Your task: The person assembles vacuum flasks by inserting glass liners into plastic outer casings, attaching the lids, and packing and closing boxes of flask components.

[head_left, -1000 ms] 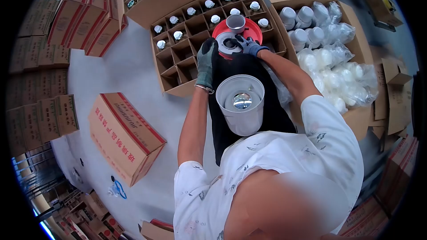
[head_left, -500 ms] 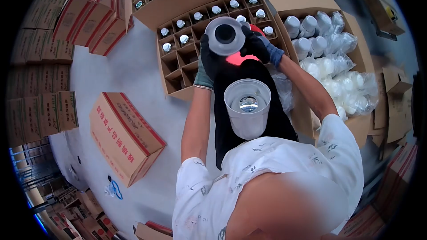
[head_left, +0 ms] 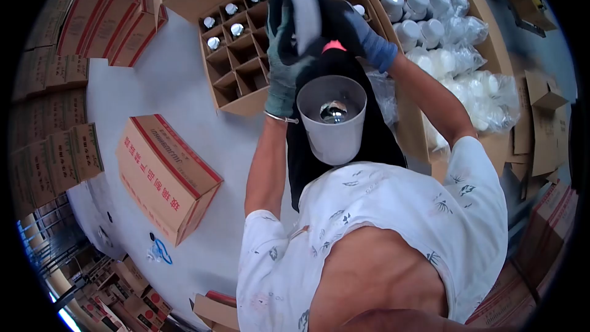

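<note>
Over the carton of bottles, my left hand (head_left: 284,64), in a grey-green and black glove, grips a round translucent plastic piece (head_left: 305,15), lid-like and now tilted nearly edge-on. My right hand (head_left: 350,27), in a black and blue glove, is bent against its right side; its fingertips are partly hidden and blurred. In my lap an open translucent plastic tub (head_left: 334,138) holds something shiny (head_left: 334,112) at its bottom. A bright pink-red patch (head_left: 334,45) shows just below my hands.
The divided carton (head_left: 246,103) ahead holds white-capped bottles (head_left: 237,29) and some vacant cells. To its right, an open carton (head_left: 498,132) contains white plastic containers (head_left: 418,3) and bagged pieces. A closed carton (head_left: 166,178) lies on the floor at left, with stacked cartons (head_left: 101,15) beyond.
The round piece has turned from facing me to nearly edge-on. My left palm has rolled round it, and my right hand has shifted along its side. The whole view has tilted slightly.
</note>
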A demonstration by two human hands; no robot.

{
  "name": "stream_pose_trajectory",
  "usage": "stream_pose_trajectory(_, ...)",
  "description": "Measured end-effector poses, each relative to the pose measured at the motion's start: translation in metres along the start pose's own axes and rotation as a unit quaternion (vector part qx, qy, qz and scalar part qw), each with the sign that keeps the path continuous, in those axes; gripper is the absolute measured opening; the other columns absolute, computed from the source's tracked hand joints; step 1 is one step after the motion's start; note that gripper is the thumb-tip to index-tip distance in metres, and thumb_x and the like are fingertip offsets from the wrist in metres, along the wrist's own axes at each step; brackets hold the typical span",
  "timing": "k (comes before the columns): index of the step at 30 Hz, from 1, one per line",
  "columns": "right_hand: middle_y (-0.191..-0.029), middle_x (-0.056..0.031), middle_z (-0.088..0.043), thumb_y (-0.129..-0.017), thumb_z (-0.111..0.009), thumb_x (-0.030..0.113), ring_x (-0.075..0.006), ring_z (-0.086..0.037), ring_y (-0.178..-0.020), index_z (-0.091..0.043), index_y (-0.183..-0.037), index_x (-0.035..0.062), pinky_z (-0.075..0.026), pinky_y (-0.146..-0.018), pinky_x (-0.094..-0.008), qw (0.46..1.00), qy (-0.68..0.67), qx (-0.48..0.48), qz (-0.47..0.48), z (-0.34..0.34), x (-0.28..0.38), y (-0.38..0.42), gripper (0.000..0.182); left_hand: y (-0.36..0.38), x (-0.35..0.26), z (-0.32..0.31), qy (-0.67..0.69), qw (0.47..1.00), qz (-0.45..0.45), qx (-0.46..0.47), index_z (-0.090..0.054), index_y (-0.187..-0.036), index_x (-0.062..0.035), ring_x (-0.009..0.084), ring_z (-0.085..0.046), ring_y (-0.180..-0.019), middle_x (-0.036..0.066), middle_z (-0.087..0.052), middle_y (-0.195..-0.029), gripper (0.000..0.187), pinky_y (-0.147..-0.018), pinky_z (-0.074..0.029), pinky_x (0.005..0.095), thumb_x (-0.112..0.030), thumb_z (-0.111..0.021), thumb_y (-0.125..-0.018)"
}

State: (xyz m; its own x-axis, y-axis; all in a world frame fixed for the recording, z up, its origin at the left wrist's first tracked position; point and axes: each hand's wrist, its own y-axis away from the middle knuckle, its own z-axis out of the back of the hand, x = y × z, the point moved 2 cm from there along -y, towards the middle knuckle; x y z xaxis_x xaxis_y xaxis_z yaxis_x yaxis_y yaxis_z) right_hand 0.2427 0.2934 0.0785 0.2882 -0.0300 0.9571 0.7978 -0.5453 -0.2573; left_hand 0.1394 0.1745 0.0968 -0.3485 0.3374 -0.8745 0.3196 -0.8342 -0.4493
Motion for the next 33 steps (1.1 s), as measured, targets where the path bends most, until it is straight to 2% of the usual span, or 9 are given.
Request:
stream_pose_trajectory(3, -0.108, -0.0093, -0.062, -0.093, -0.054, 0.026, -0.0167, -0.064, -0.093, -0.053, -0.123, 0.0047, -0.055, -0.080, -0.0329, 0.945, -0.282, 0.006, -0.164, 0.001, -0.010, 0.015, 0.036, -0.006, -0.028, 0.014, -0.283, 0.919, -0.253, 0.103, -0.054, -0.127, -0.0065, 0.0329, -0.038, -0.129, 0.017, -0.044, -0.137, 0.074, -0.098, -0.040, 0.0385, -0.021, -0.081, -0.060)
stream_pose_trajectory(6, -0.107, -0.0091, -0.062, -0.092, -0.055, 0.029, -0.0168, -0.064, -0.094, -0.052, -0.123, 0.0056, -0.055, -0.080, -0.0341, 0.967, -0.148, 0.066, -0.195, 0.004, 0.026, 0.023, 0.039, 0.007, -0.015, 0.022, -0.057, 0.995, -0.057, 0.060, -0.055, -0.127, -0.0090, 0.0291, -0.040, -0.128, 0.014, -0.047, -0.134, 0.057, -0.096, -0.044, 0.0403, -0.028, -0.072, -0.077)
stream_pose_trajectory(8, -0.113, -0.0124, -0.059, -0.085, -0.063, 0.031, -0.0220, -0.062, -0.097, -0.048, -0.129, 0.0102, -0.055, -0.081, -0.0357, 0.992, 0.122, 0.040, 0.003, 0.004, 0.028, 0.020, 0.051, 0.012, -0.008, 0.019, 0.218, 0.965, 0.145, -0.028, -0.050, -0.129, -0.0098, 0.0268, -0.043, -0.124, 0.012, -0.049, -0.130, 0.051, -0.095, -0.046, 0.0390, -0.037, -0.059, -0.087)
stream_pose_trajectory(12, -0.132, -0.0157, -0.044, -0.081, -0.068, 0.021, -0.0333, -0.056, -0.106, -0.037, -0.139, 0.0114, -0.049, -0.090, -0.0371, 0.736, 0.587, 0.027, 0.336, -0.018, 0.026, 0.018, 0.066, 0.008, -0.030, 0.005, 0.485, 0.837, 0.245, -0.065, -0.042, -0.133, -0.0109, 0.0274, -0.047, -0.119, 0.011, -0.050, -0.128, 0.055, -0.098, -0.043, 0.0404, -0.047, -0.049, -0.092)
stream_pose_trajectory(16, -0.122, -0.0166, -0.052, -0.074, -0.075, 0.019, -0.0293, -0.058, -0.105, -0.037, -0.136, 0.0075, -0.054, -0.084, -0.0393, 0.922, 0.324, -0.002, 0.211, -0.021, 0.033, 0.014, 0.074, 0.018, -0.032, 0.003, 0.129, 0.987, 0.045, -0.082, -0.048, -0.131, -0.0094, 0.0309, -0.045, -0.120, 0.013, -0.046, -0.132, 0.056, -0.098, -0.040, 0.0410, -0.031, -0.064, -0.082)
stream_pose_trajectory(21, -0.121, -0.0109, -0.057, -0.087, -0.063, 0.025, -0.0196, -0.059, -0.106, -0.043, -0.133, 0.0080, -0.052, -0.088, -0.0330, 0.982, -0.159, 0.098, -0.013, -0.004, 0.011, 0.027, 0.053, 0.015, -0.048, 0.012, -0.272, 0.938, -0.208, 0.058, -0.061, -0.122, -0.0208, 0.0381, -0.038, -0.122, 0.013, -0.045, -0.135, 0.066, -0.100, -0.036, 0.0453, -0.043, -0.078, -0.063)
stream_pose_trajectory(27, -0.082, -0.0052, -0.064, -0.096, -0.046, 0.034, -0.0089, -0.064, -0.066, -0.055, -0.116, 0.0033, -0.049, -0.048, -0.0240, 0.941, 0.065, 0.076, -0.322, 0.040, 0.015, 0.067, 0.038, 0.039, -0.020, 0.027, -0.176, 0.943, -0.117, 0.255, -0.061, -0.120, -0.0091, 0.0366, -0.046, -0.119, 0.013, -0.054, -0.128, 0.069, -0.099, -0.037, 0.0454, -0.059, -0.062, -0.072)
stream_pose_trajectory(30, -0.104, -0.0095, -0.064, -0.095, -0.050, 0.022, -0.0158, -0.061, -0.093, -0.059, -0.117, 0.0052, -0.051, -0.081, -0.0271, 0.946, 0.096, -0.042, -0.308, 0.063, -0.017, 0.084, 0.029, 0.053, -0.003, 0.037, -0.183, 0.912, -0.089, 0.355, -0.061, -0.119, -0.0095, 0.0341, -0.051, -0.115, 0.008, -0.056, -0.127, 0.066, -0.096, -0.041, 0.0438, -0.052, -0.067, -0.069)
stream_pose_trajectory(33, -0.110, -0.0119, -0.062, -0.095, -0.048, 0.017, -0.0184, -0.059, -0.101, -0.058, -0.119, 0.0040, -0.046, -0.091, -0.0301, 0.962, 0.233, 0.083, 0.116, 0.034, -0.002, 0.097, 0.029, 0.057, -0.015, 0.022, -0.138, 0.907, -0.070, 0.392, -0.061, -0.121, -0.0203, 0.0288, -0.049, -0.119, 0.005, -0.056, -0.127, 0.061, -0.101, -0.038, 0.0417, -0.038, -0.077, -0.065)
